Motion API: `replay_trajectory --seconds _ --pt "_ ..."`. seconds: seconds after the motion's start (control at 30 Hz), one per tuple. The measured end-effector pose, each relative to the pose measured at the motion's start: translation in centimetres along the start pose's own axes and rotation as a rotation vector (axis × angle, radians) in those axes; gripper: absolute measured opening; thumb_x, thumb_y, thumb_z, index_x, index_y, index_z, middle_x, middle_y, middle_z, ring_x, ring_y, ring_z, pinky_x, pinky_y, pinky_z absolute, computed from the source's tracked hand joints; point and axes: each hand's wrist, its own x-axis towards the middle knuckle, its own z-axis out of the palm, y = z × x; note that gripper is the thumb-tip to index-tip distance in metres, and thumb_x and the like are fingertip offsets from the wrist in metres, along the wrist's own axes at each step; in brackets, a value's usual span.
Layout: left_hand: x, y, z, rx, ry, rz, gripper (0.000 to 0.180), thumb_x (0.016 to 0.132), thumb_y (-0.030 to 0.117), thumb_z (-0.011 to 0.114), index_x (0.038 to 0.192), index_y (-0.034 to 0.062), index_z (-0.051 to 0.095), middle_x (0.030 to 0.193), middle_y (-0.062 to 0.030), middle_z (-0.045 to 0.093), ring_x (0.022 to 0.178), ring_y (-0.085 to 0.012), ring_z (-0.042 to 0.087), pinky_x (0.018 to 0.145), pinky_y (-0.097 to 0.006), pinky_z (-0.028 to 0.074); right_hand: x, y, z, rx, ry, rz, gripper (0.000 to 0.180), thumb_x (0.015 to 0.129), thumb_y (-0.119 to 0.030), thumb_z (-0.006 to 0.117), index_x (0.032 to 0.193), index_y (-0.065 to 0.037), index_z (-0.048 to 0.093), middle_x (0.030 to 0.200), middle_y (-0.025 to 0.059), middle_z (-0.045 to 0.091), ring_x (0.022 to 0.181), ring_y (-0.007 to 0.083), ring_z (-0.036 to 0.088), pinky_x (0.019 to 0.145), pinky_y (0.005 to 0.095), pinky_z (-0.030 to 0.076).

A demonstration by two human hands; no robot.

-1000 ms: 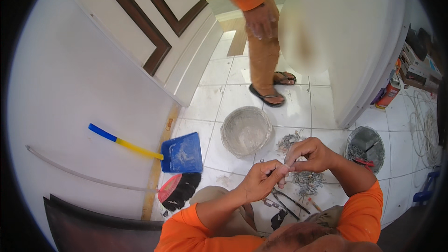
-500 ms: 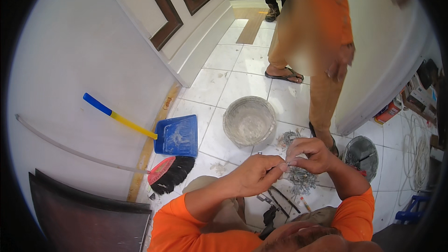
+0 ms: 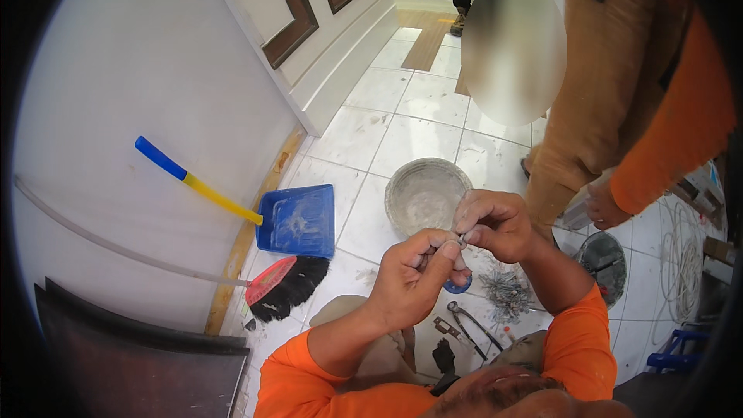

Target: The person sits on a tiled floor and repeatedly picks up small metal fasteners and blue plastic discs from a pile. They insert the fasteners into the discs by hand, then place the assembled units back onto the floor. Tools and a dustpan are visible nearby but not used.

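In front of my chest, my left hand (image 3: pixel 414 275) and my right hand (image 3: pixel 499 224) meet, both closed in a pinch. Thumbs and forefingers press together on something small and greyish, too tiny to name. Dusty grey fills the creases of the fingers. Just beyond stands a round grey bucket (image 3: pixel 427 201), dried residue coating its inside. Below my right hand a heap of short grey metal pieces (image 3: pixel 507 294) lies on the tiles. A blue round object (image 3: pixel 458 285) shows partly under my left hand. Long-handled pincers (image 3: pixel 476 325) and a flat metal strip (image 3: pixel 447 328) lie near my knees.
To the left are a blue dustpan (image 3: pixel 298 220) with a yellow handle and a black-bristled broom (image 3: pixel 286 286). Dark panels (image 3: pixel 139 356) lean at lower left. A co-worker (image 3: pixel 611 85) stands close on the right, by a dark bucket (image 3: pixel 602 267) and coiled cable (image 3: pixel 681 263).
My joined hands have shifted slightly up and left, still pinching. The co-worker has come nearer on the right and bends, a hand now low near the dark bucket. The blue round object has come into sight.
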Motion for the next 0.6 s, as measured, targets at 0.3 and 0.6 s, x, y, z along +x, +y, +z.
replay_trajectory --seconds 0.3,0.6 --pt "-1.3 1.3 -2.6 -0.056 0.111 0.112 0.022 0.111 0.015 0.048 0.116 -0.0037 0.059 0.089 -0.0094 0.063 0.074 -0.0175 0.069 0.081 -0.041 0.065 6.4 0.6 2.4 -0.028 -0.130 -0.064 0.008 0.094 -0.001 0.073 0.102 0.002 0.074 0.094 0.0113 0.071 0.087 0.0192 0.068 0.077 0.0318 0.052" --pt "-1.4 1.6 -4.5 -0.120 0.190 0.110 0.021 0.110 0.017 0.048 0.110 -0.0008 0.060 0.086 -0.0090 0.062 0.067 -0.0172 0.065 0.081 -0.046 0.066 8.9 3.4 3.2 0.002 -0.178 -0.134 0.009 0.093 -0.004 0.078 0.101 0.000 0.077 0.093 0.0107 0.072 0.085 0.0206 0.068 0.075 0.0324 0.052"
